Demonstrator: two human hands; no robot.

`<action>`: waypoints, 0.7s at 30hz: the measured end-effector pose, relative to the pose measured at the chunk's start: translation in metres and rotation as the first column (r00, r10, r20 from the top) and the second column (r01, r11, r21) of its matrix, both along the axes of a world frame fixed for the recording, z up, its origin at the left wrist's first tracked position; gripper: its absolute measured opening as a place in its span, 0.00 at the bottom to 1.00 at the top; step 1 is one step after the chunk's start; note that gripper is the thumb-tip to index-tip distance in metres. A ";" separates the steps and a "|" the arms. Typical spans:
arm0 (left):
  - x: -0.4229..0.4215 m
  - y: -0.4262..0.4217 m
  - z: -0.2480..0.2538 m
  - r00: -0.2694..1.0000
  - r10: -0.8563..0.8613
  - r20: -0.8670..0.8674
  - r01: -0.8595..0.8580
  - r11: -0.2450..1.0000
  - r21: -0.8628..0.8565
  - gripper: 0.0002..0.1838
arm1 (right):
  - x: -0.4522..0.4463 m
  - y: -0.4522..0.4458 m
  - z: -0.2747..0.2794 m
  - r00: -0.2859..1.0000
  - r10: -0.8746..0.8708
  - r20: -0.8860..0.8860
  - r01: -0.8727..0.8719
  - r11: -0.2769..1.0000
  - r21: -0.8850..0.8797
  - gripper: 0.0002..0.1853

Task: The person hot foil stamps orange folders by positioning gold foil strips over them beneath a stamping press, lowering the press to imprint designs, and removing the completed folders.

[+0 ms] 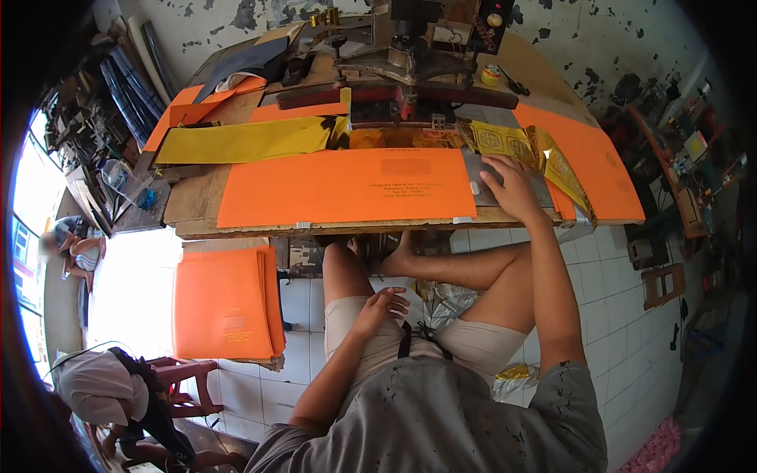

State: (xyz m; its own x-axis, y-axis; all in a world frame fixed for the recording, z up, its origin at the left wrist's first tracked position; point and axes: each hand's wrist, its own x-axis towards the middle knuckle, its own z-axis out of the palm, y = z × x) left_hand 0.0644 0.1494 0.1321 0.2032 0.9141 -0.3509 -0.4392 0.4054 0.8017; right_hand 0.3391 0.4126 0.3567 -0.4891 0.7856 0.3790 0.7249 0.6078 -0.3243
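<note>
An orange printed sheet (315, 188) lies flat on the wooden workbench, its right edge on a grey metal plate (518, 188). My right hand (509, 185) rests over that plate beside the sheet, fingers spread and holding nothing. Over my lap is my left hand (382, 309), fingers apart and empty. Behind the sheet stands a press (406, 79) with a dark red crossbar. Yellow-gold foil (252, 142) stretches out to the left of the press, and patterned gold foil (505, 140) comes out on its right, hanging over another orange sheet (595, 162).
Below the bench at left, a stack of orange sheets (225, 303) sits on a low support. A seated person (102, 386) is at lower left near a red stool (185, 386); another person (75, 244) sits farther off. Scissors (514, 80) and a small can (490, 75) lie behind.
</note>
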 end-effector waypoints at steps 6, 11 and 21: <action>0.001 -0.002 -0.002 1.000 -0.006 -0.015 0.006 1.000 0.006 0.26 | 0.006 0.003 -0.007 0.998 -0.060 -0.030 0.061 0.997 0.052 0.22; 0.005 0.002 -0.002 0.999 -0.012 -0.030 0.011 1.000 -0.023 0.25 | 0.008 0.022 -0.020 0.993 -0.114 -0.003 0.114 0.990 0.081 0.22; 0.006 0.001 0.006 0.999 -0.034 -0.006 0.034 0.999 0.009 0.25 | 0.010 -0.064 0.022 1.000 -0.008 -0.011 0.008 0.998 0.068 0.15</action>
